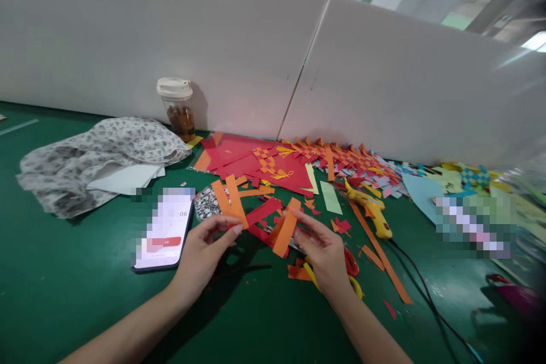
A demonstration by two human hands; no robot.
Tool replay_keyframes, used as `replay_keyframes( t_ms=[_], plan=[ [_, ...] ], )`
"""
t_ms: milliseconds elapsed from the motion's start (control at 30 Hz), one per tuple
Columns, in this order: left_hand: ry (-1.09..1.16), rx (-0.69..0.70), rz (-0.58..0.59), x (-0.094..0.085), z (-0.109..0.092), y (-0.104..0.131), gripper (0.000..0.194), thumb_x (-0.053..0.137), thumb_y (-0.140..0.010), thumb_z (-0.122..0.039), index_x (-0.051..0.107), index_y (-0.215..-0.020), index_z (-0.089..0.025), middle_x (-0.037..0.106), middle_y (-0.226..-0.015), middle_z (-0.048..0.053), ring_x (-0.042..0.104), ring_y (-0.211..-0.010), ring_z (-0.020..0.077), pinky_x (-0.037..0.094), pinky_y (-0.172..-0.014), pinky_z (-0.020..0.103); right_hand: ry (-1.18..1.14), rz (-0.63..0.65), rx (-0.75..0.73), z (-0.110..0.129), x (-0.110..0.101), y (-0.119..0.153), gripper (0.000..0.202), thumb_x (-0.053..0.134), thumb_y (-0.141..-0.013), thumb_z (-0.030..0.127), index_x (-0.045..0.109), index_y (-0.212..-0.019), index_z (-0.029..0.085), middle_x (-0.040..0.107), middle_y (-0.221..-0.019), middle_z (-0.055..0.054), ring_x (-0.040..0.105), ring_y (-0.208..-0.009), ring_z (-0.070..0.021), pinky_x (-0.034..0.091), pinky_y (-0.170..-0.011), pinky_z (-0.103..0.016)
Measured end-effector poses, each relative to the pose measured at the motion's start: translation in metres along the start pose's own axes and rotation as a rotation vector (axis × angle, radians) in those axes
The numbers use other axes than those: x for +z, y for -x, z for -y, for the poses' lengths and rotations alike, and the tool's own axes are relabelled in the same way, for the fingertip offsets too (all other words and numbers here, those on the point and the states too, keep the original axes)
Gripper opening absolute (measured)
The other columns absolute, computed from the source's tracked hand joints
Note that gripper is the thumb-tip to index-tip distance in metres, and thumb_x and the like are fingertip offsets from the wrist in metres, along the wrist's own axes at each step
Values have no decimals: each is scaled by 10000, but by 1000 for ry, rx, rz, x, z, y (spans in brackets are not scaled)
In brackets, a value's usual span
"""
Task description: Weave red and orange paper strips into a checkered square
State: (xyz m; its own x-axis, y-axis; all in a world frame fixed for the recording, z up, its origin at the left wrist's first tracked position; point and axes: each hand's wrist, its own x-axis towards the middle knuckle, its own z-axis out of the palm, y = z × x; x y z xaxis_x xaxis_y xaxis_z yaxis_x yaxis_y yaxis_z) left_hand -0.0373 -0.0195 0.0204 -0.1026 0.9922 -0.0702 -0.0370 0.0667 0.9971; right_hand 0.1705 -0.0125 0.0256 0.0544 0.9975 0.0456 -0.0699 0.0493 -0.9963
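Observation:
My left hand [211, 247] pinches the lower end of a folded orange paper strip [236, 202], whose two legs spread upward in a V. In my right hand [319, 244] is another orange paper strip [285, 231], also folded, held between thumb and fingers near its upper part. The two strips are apart. Under and beside my right hand lie scissors with red and yellow handles [352, 262], partly hidden by the hand. Red and orange paper scraps [264, 211] are scattered on the table just beyond both hands.
A phone [164, 233] lies left of my left hand. Behind it are a patterned cloth [102, 148] and a lidded cup [179, 111]. A yellow glue gun [373, 213] with a black cord lies at right. Red sheets [239, 156] and woven paper pieces [341, 156] line the white partition.

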Motion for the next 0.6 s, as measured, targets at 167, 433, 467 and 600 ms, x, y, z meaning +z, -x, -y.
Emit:
replay_keyframes(
  t_ms=[167, 433, 467, 600],
  plan=[
    [15, 20, 56, 0, 2, 0, 92, 661, -728, -281, 648, -774, -202, 681, -822, 12, 620, -759, 147, 502, -624, 211, 254, -246, -179, -2, -4, -6, 160, 691, -698, 341, 661, -670, 187, 629, -799, -27, 575, -691, -157, 470, -630, -274],
    [-27, 15, 134, 2, 1, 3, 100, 658, -722, -283, 684, -778, -205, 704, -828, 27, 645, -758, 170, 522, -652, 245, 139, -209, -25, 15, -5, -11, 292, 549, -799, 485, 552, -773, 194, 590, -619, -3, 564, -524, -136, 465, -494, -236],
    [-32, 17, 150, 3, 1, 3, 100, 656, -724, -281, 690, -785, -209, 709, -834, 26, 648, -762, 170, 524, -665, 247, 121, -190, 12, 16, -5, -11, 297, 543, -800, 492, 537, -775, 196, 563, -563, 18, 520, -440, -114, 430, -430, -217],
    [-44, 21, 188, 3, 1, 6, 115, 652, -728, -276, 707, -813, -222, 725, -862, 29, 658, -775, 172, 529, -695, 259, 108, -128, 112, 13, -6, -11, 307, 552, -794, 490, 560, -855, 189, 530, -504, 47, 409, -333, -68, 349, -354, -188]
  ],
)
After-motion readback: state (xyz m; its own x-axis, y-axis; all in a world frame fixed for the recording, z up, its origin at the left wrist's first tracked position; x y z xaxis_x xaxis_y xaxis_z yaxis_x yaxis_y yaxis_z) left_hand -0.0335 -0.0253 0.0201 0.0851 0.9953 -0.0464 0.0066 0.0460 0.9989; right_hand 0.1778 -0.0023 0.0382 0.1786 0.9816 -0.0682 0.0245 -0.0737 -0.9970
